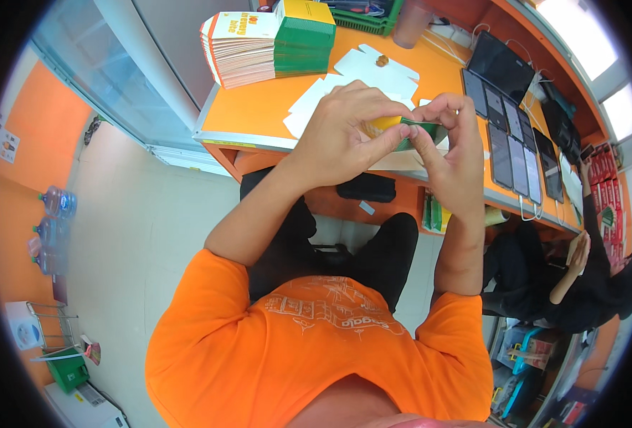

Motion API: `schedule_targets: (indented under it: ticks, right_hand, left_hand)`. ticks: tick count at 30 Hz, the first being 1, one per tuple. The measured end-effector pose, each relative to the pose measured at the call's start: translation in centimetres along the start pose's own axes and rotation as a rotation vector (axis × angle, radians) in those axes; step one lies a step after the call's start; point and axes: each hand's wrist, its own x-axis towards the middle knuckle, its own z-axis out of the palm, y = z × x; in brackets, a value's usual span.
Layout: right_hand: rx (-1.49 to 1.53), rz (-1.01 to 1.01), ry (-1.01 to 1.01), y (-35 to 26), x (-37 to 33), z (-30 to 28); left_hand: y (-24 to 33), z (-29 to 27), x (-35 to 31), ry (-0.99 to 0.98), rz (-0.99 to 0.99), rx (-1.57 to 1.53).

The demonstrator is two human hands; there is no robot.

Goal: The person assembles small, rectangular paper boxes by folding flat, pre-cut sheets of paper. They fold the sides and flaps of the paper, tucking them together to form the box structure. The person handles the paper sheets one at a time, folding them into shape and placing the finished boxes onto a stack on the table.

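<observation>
Just above the near edge of the orange table, both my hands pinch a small yellow and green cardboard carton. My left hand grips its left side between thumb and fingers. Its right side is held by my right hand, the thumb tip close to the left thumb. Much of the carton is covered by my fingers. Behind my hands, white unfolded carton blanks lie flat on the table, with a small brown object on top. A thick stack of white, green and yellow flattened cartons stands at the back left.
Several phones and a dark tablet or laptop with cables occupy the table's right side. A green crate and translucent cup stand at the back. Another person in black sits at the right. Water bottles line the left wall.
</observation>
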Motion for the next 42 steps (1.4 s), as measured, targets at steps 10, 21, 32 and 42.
schedule_targets:
  ticks: [10, 21, 32, 42]
  right_hand:
    - [-0.33, -0.578, 0.306, -0.5, 3.8, -1.9]
    - [0.067, -0.448, 0.34, 0.1, 3.2, 3.1]
    - [0.023, -0.358, 0.335, -2.4, 2.9, 4.0]
    - [-0.15, -0.416, 0.305, -2.8, 2.6, 3.6]
  left_hand:
    - [-1.1, -3.8, 1.9, -0.034, -0.474, -0.591]
    - [0.8, -1.5, 1.4, 0.403, -0.358, -0.614]
    - [0.0, -0.8, 0.4, 0.396, -0.153, -0.368]
    - [0.1, -1.4, 0.7, 0.363, -0.248, -0.296]
